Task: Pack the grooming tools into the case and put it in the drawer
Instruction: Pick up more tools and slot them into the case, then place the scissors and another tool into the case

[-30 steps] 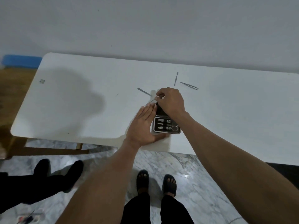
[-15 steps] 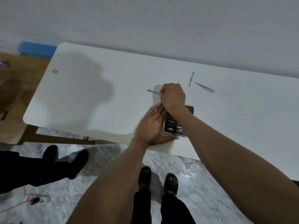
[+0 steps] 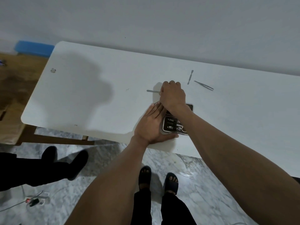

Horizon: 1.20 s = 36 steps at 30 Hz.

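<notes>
Right hand (image 3: 172, 95) grips a thin tool (image 3: 152, 91) pointing left; flat left hand (image 3: 151, 124) steadies the open case (image 3: 176, 125).

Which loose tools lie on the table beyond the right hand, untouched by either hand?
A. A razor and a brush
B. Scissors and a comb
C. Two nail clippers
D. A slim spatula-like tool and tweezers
D: the slim spatula-like tool and tweezers lie on the white table, apart from the right hand.

Dim, cool, even light. Broad soft shadow on the table (image 3: 81, 98) left of the left hand (image 3: 150, 125). Wide-angle bending at edges; focus acceptable.
</notes>
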{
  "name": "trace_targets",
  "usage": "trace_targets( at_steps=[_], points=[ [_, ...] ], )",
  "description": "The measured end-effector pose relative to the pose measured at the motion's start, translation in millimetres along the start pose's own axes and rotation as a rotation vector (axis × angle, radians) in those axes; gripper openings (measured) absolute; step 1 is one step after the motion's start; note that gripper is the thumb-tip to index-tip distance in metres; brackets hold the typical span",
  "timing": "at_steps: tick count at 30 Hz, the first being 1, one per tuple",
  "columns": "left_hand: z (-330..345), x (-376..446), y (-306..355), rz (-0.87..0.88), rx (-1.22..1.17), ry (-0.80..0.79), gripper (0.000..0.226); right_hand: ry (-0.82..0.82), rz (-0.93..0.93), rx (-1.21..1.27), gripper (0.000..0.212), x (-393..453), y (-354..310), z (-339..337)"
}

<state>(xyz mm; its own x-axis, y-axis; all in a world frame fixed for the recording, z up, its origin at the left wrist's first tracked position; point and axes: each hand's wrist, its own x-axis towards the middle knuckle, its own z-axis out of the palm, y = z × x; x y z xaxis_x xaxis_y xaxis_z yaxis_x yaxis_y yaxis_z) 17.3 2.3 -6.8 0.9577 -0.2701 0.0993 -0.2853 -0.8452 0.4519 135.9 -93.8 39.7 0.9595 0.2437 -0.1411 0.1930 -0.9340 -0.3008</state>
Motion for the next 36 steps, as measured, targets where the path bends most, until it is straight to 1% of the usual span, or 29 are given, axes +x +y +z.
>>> trace_targets(
  at_steps=[8, 12, 17, 20, 22, 24, 27, 30, 32, 36],
  points=[
    [1.7, -1.0, 0.6, 0.011, 0.004, 0.052, 0.116, 0.073, 0.057, 0.135, 0.015, -2.3, 6.6, -1.5],
    [0.4, -1.3, 1.5, 0.008, 0.006, 0.044, 0.118, 0.103, 0.088, 0.159, 0.018, -4.2, 8.2, -2.4],
    [0.4, -0.9, 0.0, 0.009, 0.005, 0.021, 0.119, 0.015, 0.028, -0.039, 0.019, -0.5, 5.7, -0.6],
    [-0.7, -0.8, -0.1, 0.009, -0.001, 0.016, 0.120, -0.059, 0.018, -0.056, 0.027, 1.6, 4.8, -0.6],
    [-1.6, -1.0, 1.3, 0.009, -0.003, 0.036, 0.120, -0.111, 0.020, 0.005, 0.027, 4.0, 5.3, -5.4],
    [-1.0, -1.6, 1.3, 0.009, 0.007, 0.039, 0.121, -0.127, 0.031, 0.135, 0.021, 6.5, 8.8, -11.5],
    [0.0, -2.8, 0.4, 0.008, 0.032, 0.030, 0.120, -0.061, 0.077, 0.299, 0.013, 4.5, 18.3, -20.7],
    [-1.3, -3.8, 0.4, 0.002, 0.023, 0.030, 0.121, -0.007, 0.129, 0.452, 0.014, -2.8, 30.0, -26.2],
    [-2.3, -4.3, 0.4, 0.005, 0.012, 0.043, 0.121, 0.017, 0.152, 0.494, 0.017, -9.7, 38.2, -31.0],
    [-0.6, -4.5, -1.6, 0.025, 0.008, 0.057, 0.117, 0.075, 0.192, 0.565, 0.017, -30.2, 51.9, -44.0]
  ],
)
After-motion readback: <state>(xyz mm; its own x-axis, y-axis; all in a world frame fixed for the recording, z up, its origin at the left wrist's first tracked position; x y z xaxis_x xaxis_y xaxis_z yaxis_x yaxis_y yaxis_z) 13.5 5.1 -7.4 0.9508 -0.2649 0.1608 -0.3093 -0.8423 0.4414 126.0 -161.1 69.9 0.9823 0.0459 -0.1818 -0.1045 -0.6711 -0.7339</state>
